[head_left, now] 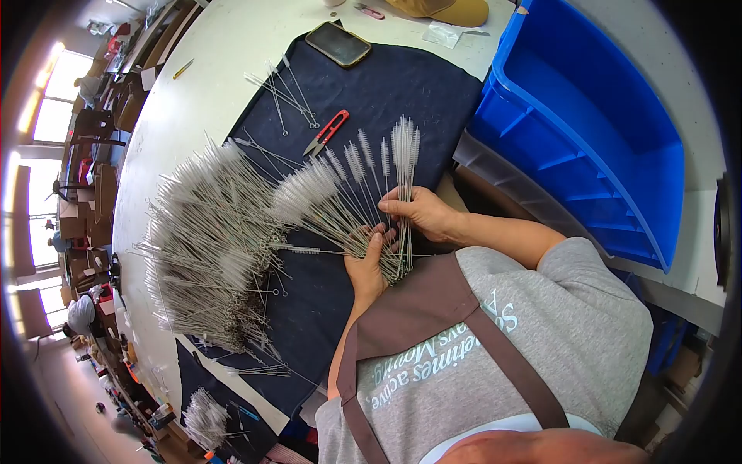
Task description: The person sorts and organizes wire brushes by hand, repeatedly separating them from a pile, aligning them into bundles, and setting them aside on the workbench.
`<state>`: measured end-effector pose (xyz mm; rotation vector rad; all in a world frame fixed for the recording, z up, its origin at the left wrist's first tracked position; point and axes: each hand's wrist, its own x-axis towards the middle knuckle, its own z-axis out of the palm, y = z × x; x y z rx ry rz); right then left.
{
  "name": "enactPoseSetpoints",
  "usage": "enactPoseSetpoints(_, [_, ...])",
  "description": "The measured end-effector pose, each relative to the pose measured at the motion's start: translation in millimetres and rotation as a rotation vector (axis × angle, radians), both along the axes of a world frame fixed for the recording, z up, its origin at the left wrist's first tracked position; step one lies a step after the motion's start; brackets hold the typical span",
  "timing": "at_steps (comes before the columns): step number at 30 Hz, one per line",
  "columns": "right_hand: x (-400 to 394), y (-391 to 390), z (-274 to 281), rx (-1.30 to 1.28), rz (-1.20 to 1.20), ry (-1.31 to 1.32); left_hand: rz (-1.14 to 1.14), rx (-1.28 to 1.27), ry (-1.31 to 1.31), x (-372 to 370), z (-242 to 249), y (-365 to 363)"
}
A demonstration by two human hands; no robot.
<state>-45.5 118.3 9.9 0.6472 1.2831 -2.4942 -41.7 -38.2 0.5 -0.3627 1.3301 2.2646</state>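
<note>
My left hand (367,267) is closed around the wire stems of a fanned bunch of straw-cleaning brushes (305,189), thumb pointing up. Just to its right, my right hand (421,213) is closed on the stems of a tighter bundle of the same brushes (406,147), white bristle ends upward. A few single brushes (355,162) spread between the two bunches. Some fingers are hidden behind the stems, and the looped wire ends gather below my hands. On the left lies a large heap of brushes (209,240).
Red-handled thread snips (326,133), a phone (338,44) and several loose brushes (282,97) lie on the dark cloth (417,77). A blue bin (587,124) stands right. A yellow cap (448,9) rests at the back. Another brush pile (205,418) sits lower left.
</note>
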Motion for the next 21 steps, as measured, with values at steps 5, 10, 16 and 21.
enactPoseSetpoints(5, [0,-3,7,-0.049,-0.011,-0.004,0.003,-0.007,-0.003,0,-1,-2])
enactPoseSetpoints(10, [-1,-4,21,-0.077,0.051,-0.018,0.005,0.008,-0.009,2,4,-1])
enactPoseSetpoints(16, [-4,-7,9,-0.071,0.057,-0.013,-0.014,0.018,-0.013,1,3,-3])
enactPoseSetpoints(21, [-4,-7,12,-0.041,0.068,0.001,-0.016,0.052,0.017,2,0,-2])
